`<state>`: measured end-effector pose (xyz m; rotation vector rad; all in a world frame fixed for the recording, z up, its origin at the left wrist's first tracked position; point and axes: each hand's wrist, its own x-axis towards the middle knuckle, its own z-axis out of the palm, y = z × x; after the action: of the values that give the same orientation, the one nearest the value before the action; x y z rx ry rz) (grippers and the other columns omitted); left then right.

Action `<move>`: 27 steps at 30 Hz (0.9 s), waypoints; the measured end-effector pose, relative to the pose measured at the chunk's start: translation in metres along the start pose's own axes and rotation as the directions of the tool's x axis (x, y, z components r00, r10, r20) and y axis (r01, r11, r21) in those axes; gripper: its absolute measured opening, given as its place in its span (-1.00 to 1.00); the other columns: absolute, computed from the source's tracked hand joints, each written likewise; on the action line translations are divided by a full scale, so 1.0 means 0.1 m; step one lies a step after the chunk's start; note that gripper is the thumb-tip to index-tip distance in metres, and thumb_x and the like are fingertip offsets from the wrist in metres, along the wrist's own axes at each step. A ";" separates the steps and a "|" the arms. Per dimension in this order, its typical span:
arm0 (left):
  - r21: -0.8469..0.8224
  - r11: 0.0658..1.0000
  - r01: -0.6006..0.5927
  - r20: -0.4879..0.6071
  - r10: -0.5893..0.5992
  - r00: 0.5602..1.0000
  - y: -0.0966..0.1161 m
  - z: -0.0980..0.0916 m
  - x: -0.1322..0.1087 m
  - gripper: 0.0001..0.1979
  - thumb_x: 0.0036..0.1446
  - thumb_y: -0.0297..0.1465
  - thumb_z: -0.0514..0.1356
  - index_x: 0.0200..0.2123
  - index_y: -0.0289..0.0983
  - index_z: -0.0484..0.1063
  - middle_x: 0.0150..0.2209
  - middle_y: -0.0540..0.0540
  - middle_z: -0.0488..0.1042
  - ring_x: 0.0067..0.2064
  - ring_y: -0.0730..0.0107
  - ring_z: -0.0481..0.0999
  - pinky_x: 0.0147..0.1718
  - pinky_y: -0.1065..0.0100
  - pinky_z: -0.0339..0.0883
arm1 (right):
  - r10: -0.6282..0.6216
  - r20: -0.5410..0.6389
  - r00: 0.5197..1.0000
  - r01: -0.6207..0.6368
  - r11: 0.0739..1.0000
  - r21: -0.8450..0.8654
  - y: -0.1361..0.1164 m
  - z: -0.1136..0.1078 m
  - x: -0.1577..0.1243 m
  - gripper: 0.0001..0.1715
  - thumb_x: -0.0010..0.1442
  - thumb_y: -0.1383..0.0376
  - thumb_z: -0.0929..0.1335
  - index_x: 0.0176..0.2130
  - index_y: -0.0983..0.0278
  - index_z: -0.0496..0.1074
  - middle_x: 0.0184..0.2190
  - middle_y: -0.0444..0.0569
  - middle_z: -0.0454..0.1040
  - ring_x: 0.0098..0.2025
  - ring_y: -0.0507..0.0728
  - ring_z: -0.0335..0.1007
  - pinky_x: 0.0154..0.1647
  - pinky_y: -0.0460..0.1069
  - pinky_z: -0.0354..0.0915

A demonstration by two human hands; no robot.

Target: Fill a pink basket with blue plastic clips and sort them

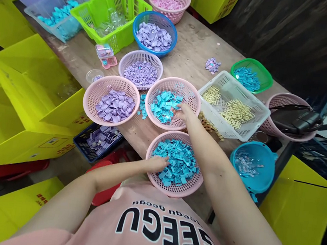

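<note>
Blue pieces in the near basket are touched by the left hand, fingers loosely together; the right hand is curled over blue pieces in the farther basket, grip unclear.

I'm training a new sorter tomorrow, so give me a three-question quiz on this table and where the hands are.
1. True or false: the right hand reaches into a round pink plastic basket of blue plastic pieces.
2. Which basket does the left hand touch?
A. the green rectangular plastic basket
B. the nearest pink plastic basket of blue pieces
C. the blue round plastic basket of purple pieces
3. Fill in: the white rectangular plastic basket holds pale ____ flat pieces.

Key: 1 true; 2 B; 3 yellow.
</note>
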<state>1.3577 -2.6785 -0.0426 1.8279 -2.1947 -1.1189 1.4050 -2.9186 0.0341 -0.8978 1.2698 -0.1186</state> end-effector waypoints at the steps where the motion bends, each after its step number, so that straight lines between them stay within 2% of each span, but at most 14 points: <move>1: 0.071 0.998 0.003 0.056 -0.007 0.998 0.05 0.11 -0.02 -0.77 0.13 -0.52 0.03 -0.19 -0.33 0.44 -0.02 -0.24 0.40 -0.31 0.33 0.50 -0.37 0.34 0.34 | -0.025 0.014 1.000 0.025 1.000 0.010 0.03 -0.01 0.02 -0.68 0.09 0.50 0.17 -0.13 0.27 0.17 -0.46 -0.14 0.25 -0.51 -0.06 0.23 -0.56 -0.19 0.21; 3: 0.122 0.992 0.033 0.098 -0.045 0.994 0.12 0.22 -0.04 -0.71 0.17 -0.55 -0.05 -0.26 -0.35 0.46 0.02 -0.25 0.37 -0.29 0.32 0.50 -0.37 0.34 0.34 | -0.158 0.024 0.987 0.158 0.987 -0.003 0.10 -0.06 0.05 -0.50 0.03 0.49 0.22 -0.02 0.22 0.12 -0.33 -0.10 0.30 -0.41 -0.05 0.28 -0.45 -0.16 0.29; 5: 0.110 0.991 0.071 0.108 -0.083 0.991 0.12 0.21 -0.01 -0.70 0.17 -0.54 -0.06 -0.30 -0.35 0.48 0.02 -0.25 0.36 -0.26 0.29 0.50 -0.34 0.32 0.36 | -0.340 0.006 0.940 0.339 0.936 -0.098 0.21 -0.15 0.02 -0.35 -0.01 0.45 0.27 0.06 0.14 0.07 -0.21 -0.10 0.33 -0.34 -0.05 0.30 -0.38 -0.14 0.31; 8: -0.013 0.988 0.156 0.073 -0.155 0.985 0.04 0.07 0.05 -0.76 0.15 -0.49 0.02 -0.34 -0.34 0.50 -0.03 -0.26 0.40 -0.20 0.22 0.49 -0.29 0.30 0.37 | -0.458 0.052 0.888 0.440 0.808 -0.393 0.52 -0.39 -0.15 -0.45 -0.04 0.40 0.26 -0.01 0.20 0.20 -0.31 -0.13 0.39 -0.41 -0.02 0.29 -0.42 -0.11 0.30; 10: -0.239 0.953 0.188 0.018 -0.189 0.982 -0.07 -0.03 0.07 -0.85 0.09 -0.46 0.12 -0.38 -0.33 0.50 -0.12 -0.23 0.44 -0.13 0.18 0.47 -0.19 0.27 0.35 | -0.353 0.200 0.914 0.399 0.689 -0.605 0.85 -0.60 -0.37 -0.67 -0.03 0.42 0.22 -0.19 0.27 0.33 -0.54 -0.17 0.36 -0.53 -0.01 0.25 -0.47 -0.10 0.26; 12: -0.434 0.881 0.189 -0.015 -0.216 0.976 -0.17 -0.11 0.07 -0.93 0.03 -0.46 0.19 -0.41 -0.32 0.48 -0.23 -0.15 0.49 -0.13 0.23 0.46 -0.12 0.29 0.32 | -0.082 0.346 0.935 0.335 0.532 -0.778 1.25 -0.79 -0.65 -0.79 0.01 0.44 0.20 -0.36 0.29 0.37 -0.67 -0.17 0.32 -0.59 0.01 0.25 -0.49 -0.08 0.24; 13: -0.492 0.850 0.186 -0.011 -0.220 0.975 -0.21 -0.14 0.07 -0.94 0.01 -0.46 0.20 -0.43 -0.32 0.46 -0.29 -0.11 0.50 -0.16 0.29 0.47 -0.12 0.32 0.32 | 0.042 0.366 0.929 0.319 0.410 -0.855 1.47 -0.87 -0.80 -0.80 0.03 0.43 0.20 -0.42 0.29 0.39 -0.66 -0.13 0.35 -0.58 0.03 0.29 -0.46 -0.07 0.26; 15: -0.632 0.750 0.197 0.034 -0.227 0.973 -0.26 -0.16 0.05 -0.96 -0.02 -0.46 0.20 -0.47 -0.32 0.41 -0.36 -0.05 0.49 -0.23 0.38 0.48 -0.20 0.38 0.35 | 0.132 0.296 0.946 0.281 0.121 -0.952 1.87 -0.99 -1.06 -0.79 0.04 0.46 0.22 -0.45 0.31 0.43 -0.50 0.02 0.48 -0.42 0.11 0.40 -0.32 -0.01 0.30; 18: -0.880 0.409 0.243 0.149 -0.249 0.957 -0.22 -0.12 0.04 -0.89 -0.08 -0.50 0.19 -0.56 -0.31 0.27 -0.42 -0.02 0.44 -0.22 0.39 0.49 -0.30 0.43 0.37 | 0.056 0.204 0.977 0.208 -0.058 -0.976 2.33 -1.05 -1.33 -0.72 0.03 0.43 0.30 -0.21 0.37 0.46 -0.10 0.25 0.45 -0.10 0.27 0.39 -0.17 0.07 0.30; 19: -0.902 0.341 0.266 0.183 -0.257 0.949 -0.19 -0.10 0.04 -0.85 -0.09 -0.51 0.18 -0.57 -0.29 0.22 -0.44 -0.01 0.42 -0.22 0.38 0.49 -0.32 0.43 0.38 | 0.023 0.189 0.982 0.190 -0.087 -0.978 2.44 -1.04 -1.38 -0.67 0.04 0.39 0.32 -0.14 0.36 0.44 -0.01 0.26 0.39 -0.02 0.30 0.35 -0.16 0.07 0.31; 20: -0.894 0.342 0.290 0.202 -0.270 0.941 -0.16 -0.08 0.05 -0.83 -0.08 -0.51 0.16 -0.57 -0.28 0.17 -0.46 0.01 0.39 -0.24 0.39 0.50 -0.33 0.42 0.39 | -0.007 0.176 0.984 0.174 -0.116 -0.978 2.52 -1.03 -1.41 -0.65 0.05 0.34 0.33 -0.11 0.34 0.43 0.05 0.25 0.33 0.03 0.31 0.30 -0.16 0.07 0.31; 23: -0.791 0.509 0.339 0.194 -0.317 0.928 -0.10 -0.04 0.06 -0.84 -0.06 -0.53 0.12 -0.55 -0.26 0.15 -0.50 0.05 0.35 -0.33 0.40 0.48 -0.33 0.36 0.39 | -0.034 0.153 0.988 0.148 -0.121 -0.982 2.66 -0.99 -1.43 -0.72 0.13 0.32 0.25 -0.19 0.29 0.48 0.05 0.19 0.30 0.07 0.28 0.25 -0.17 0.06 0.32; 25: -0.732 0.595 0.332 0.148 -0.337 0.930 -0.08 -0.05 0.05 -0.86 -0.11 -0.60 0.12 -0.50 -0.27 0.21 -0.44 0.01 0.38 -0.26 0.33 0.46 -0.24 0.29 0.37 | -0.049 0.151 0.987 0.149 -0.043 -0.988 2.69 -1.00 -1.41 -0.71 0.13 0.36 0.20 -0.27 0.29 0.49 -0.02 0.17 0.33 0.05 0.26 0.26 -0.15 0.06 0.31; 27: -0.592 0.751 0.292 0.034 -0.340 0.940 -0.06 -0.06 0.02 -0.79 -0.12 -0.66 0.09 -0.39 -0.29 0.31 -0.28 -0.08 0.41 -0.11 0.23 0.41 -0.10 0.21 0.30 | -0.105 0.163 0.981 0.175 0.122 -0.977 2.68 -1.07 -1.39 -0.73 0.10 0.38 0.20 -0.36 0.30 0.48 -0.11 0.14 0.36 0.00 0.21 0.29 -0.08 0.05 0.29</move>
<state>1.3645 -2.6836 -0.0424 1.9163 -1.2776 -1.5386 1.1625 -2.7196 -0.0317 -2.2142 1.0922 0.7512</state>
